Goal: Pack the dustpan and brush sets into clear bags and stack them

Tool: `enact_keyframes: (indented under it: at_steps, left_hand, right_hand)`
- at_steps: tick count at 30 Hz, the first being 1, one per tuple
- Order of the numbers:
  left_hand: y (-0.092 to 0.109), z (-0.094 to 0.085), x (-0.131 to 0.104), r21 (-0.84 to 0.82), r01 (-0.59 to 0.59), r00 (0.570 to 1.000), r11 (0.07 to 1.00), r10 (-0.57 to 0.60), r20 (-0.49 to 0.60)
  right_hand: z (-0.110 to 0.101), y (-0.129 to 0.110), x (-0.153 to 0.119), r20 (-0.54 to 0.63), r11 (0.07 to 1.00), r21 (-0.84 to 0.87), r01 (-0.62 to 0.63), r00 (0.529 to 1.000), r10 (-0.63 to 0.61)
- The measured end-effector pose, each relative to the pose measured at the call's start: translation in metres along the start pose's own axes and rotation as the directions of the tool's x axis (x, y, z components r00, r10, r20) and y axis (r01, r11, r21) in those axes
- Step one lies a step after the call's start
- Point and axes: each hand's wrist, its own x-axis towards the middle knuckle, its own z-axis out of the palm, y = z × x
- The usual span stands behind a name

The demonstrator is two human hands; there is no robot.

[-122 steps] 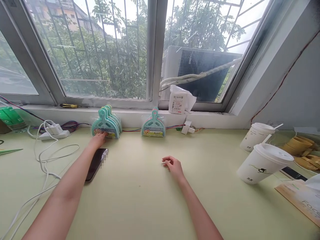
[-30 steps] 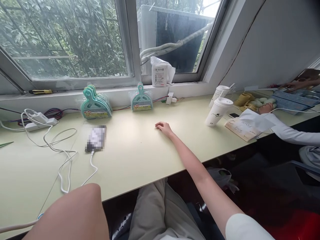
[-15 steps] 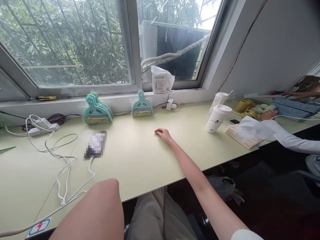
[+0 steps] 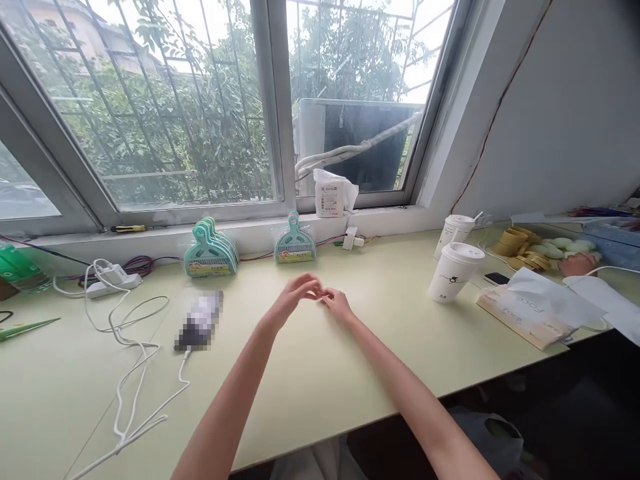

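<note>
My left hand (image 4: 301, 291) is over the middle of the desk, its fingers stretched to the right and slightly bent, with nothing seen in it. Close against its fingertips is my right hand (image 4: 338, 306), low over the desk top, fingers loosely bent and nothing visible in them. Whether the fingertips touch or only overlap in view I cannot tell. Just behind the hands stands a small turquoise dustpan-and-brush set (image 4: 295, 243) in clear wrapping. Several more sets (image 4: 211, 253) are stacked to its left.
A blurred phone-like object (image 4: 200, 321) with a white cable (image 4: 145, 347) lies at left. Two white cups (image 4: 455, 273), a tissue pack (image 4: 530, 310) and a phone (image 4: 497, 279) are at right. A co-worker's hand (image 4: 580, 264) is at far right. A wrapped packet (image 4: 333, 197) stands on the sill.
My left hand has come into view and moved forward to meet my right hand, where earlier only a bent limb showed at lower left. The camera view has tilted up.
</note>
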Motion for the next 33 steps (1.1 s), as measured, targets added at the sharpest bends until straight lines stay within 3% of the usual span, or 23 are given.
enact_keyframes:
  at_steps: [3, 6, 8, 13, 17, 20, 25, 29, 33]
  left_hand:
    - [-0.027, -0.034, 0.001, 0.229, 0.043, 0.969, 0.973, 0.015, -0.248]
    - [-0.054, -0.070, 0.001, 0.315, 0.205, 0.830, 0.927, 0.006, -0.558]
    - [-0.064, -0.086, 0.001, 0.306, 0.247, 0.767, 0.920, 0.008, -0.642]
    - [-0.068, -0.093, 0.004, 0.231, 0.257, 0.786, 0.938, -0.063, -0.615]
    - [-0.071, -0.094, 0.006, 0.135, 0.246, 0.787, 0.960, -0.116, -0.606]
    - [-0.074, -0.096, 0.006, 0.071, 0.227, 0.786, 0.971, -0.140, -0.603]
    - [-0.076, -0.098, 0.007, 0.023, 0.212, 0.783, 0.977, -0.156, -0.602]
    - [-0.077, -0.097, 0.007, 0.018, 0.221, 0.787, 0.975, -0.168, -0.594]
    - [-0.075, -0.096, 0.006, 0.021, 0.225, 0.786, 0.974, -0.169, -0.594]
  right_hand:
    - [0.002, 0.000, 0.015, 0.007, 0.994, 0.062, -0.093, 0.996, 0.093]
    - [0.006, -0.003, 0.049, -0.044, 0.980, 0.094, -0.173, 0.983, 0.177]
    - [0.011, -0.008, 0.082, -0.144, 0.978, 0.073, -0.196, 0.968, 0.204]
    - [0.020, -0.021, 0.162, -0.341, 0.976, -0.094, -0.198, 0.927, 0.155]
    - [0.027, -0.022, 0.196, -0.390, 0.932, -0.239, -0.272, 0.906, 0.165]
    - [0.034, -0.018, 0.204, -0.401, 0.923, -0.277, -0.266, 0.905, 0.141]
    - [0.043, -0.012, 0.203, -0.514, 0.901, -0.370, -0.227, 0.858, 0.005]
    - [0.041, -0.015, 0.201, -0.491, 0.874, -0.440, -0.207, 0.870, -0.041]
    - [0.038, -0.027, 0.195, -0.496, 0.901, -0.405, -0.157, 0.865, -0.072]
